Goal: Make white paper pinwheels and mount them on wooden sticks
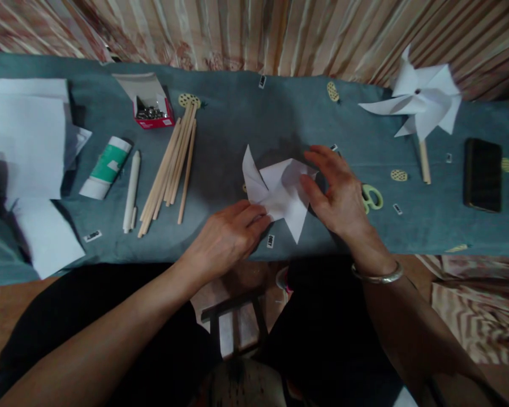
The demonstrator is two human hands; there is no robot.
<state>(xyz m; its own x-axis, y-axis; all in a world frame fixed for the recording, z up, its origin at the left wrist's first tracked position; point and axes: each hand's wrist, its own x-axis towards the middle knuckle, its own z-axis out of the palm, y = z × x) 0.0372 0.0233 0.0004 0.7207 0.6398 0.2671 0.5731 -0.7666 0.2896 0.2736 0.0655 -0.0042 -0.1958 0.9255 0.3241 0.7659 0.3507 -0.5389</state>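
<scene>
A white paper pinwheel (280,189) with cut, folded blades lies on the cloth in front of me, without a stick that I can see. My left hand (233,232) is at its lower left edge, thumb and fingers closed on the paper there. Over the right side curves my right hand (335,189), its thumb against the paper and its fingers apart from the thumb. Pale green scissors (372,198) lie just beyond this hand, which hides most of them. At the far right rests another white pinwheel (435,96), fixed to a wooden stick (424,161).
Left of the hands lie several wooden sticks (169,169), a white pen (131,192), a green-and-white tube (106,168) and paper sheets (25,135). An open red box (152,116) holds small metal pieces. A dark phone (482,175) is at right. Curtains (237,34) hang behind.
</scene>
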